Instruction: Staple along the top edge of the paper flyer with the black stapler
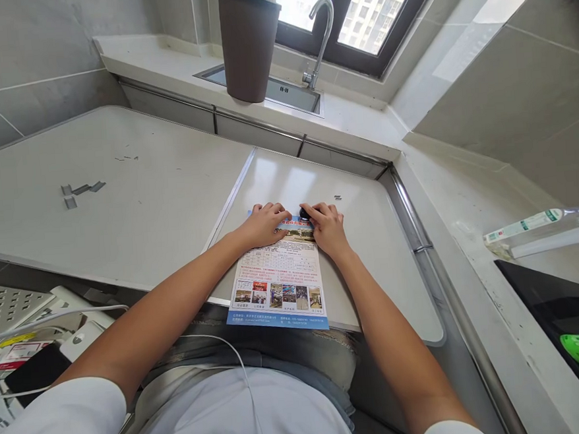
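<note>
One pale, smooth white tabletop with a thin metal rim (171, 232) was recorded, divided crosswise by a light strip (235, 191). On its right-hand section, a glossy printed paper sheet with blue borders, red and black text and small photographs (276, 271) was laid flat, its lower left corner projected past the near edge. The sheet's upper left part was covered by the left hand (269, 224), palm down, its fingers loosely spread and slightly bent, with nothing seen gripped. By the right hand (327, 226), fingers curled and nearly closed, a small round black object (304, 213) was held at the sheet's top edge; the thumb's placement could not be told. Just beyond that hand, small grey pieces (338, 198) were noted; on the left section, short grey channel-shaped pieces (80, 189) were grouped. Behind, a white counter (352, 117) was fitted with a rectangular steel sink (293, 96) and a curved chrome tap (324, 36) beneath a dark-framed window (365, 26); a filled brown plastic bin (249, 44) was stood at the sink. Grey tiled walls (25, 50) were included, with a clear plastic bottle (548, 228) laid on the right-hand ledge.
</note>
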### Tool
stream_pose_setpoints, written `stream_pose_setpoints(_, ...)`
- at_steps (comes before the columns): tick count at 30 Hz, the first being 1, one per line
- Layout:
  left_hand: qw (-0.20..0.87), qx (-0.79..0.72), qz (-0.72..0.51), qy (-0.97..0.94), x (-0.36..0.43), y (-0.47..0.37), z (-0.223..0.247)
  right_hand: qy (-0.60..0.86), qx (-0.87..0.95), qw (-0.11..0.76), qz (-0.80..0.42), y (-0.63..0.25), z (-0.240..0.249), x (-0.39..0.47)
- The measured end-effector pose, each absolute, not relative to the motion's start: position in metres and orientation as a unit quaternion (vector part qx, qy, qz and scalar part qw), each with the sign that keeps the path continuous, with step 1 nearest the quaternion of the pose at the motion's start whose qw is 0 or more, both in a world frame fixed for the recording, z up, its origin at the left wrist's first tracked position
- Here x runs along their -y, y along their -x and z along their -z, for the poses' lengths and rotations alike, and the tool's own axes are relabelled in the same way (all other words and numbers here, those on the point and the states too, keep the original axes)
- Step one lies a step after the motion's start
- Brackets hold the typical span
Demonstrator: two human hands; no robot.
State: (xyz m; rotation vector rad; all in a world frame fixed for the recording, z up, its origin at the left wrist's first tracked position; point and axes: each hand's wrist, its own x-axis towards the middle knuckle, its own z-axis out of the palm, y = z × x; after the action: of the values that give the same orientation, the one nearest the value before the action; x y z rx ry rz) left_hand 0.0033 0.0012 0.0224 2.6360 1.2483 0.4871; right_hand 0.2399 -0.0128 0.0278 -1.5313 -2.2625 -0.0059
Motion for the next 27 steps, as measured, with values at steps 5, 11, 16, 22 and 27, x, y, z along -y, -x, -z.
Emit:
stream_pose_setpoints(5, 0.088, -0.42, -0.164, -0.888, -0.002, -0.004, -0.022, 0.553, 0.811, 0.188, 0.019, -0.237, -0.029, 0.014)
stream_pose_setpoints(11, 0.089, -0.42, -0.167, -0.888, 0.0, -0.003, -0.024, 0.567, 0.808, 0.149, 0.058, -0.234, -0.03, 0.015)
stream_pose_setpoints(16, 0.089, -0.418, -0.171, -0.888, -0.001, -0.004, -0.021, 0.577, 0.804, 0.113, 0.089, -0.226, -0.029, 0.017)
stream_pose_setpoints(22, 0.09, -0.419, -0.176, -0.886, -0.002, -0.004, -0.02, 0.581, 0.801, 0.073, 0.128, -0.215, -0.03, 0.023)
stream_pose_setpoints(27, 0.088, -0.42, -0.171, -0.887, -0.001, -0.003, -0.021, 0.584, 0.798, 0.081, 0.127, -0.211, -0.03, 0.023)
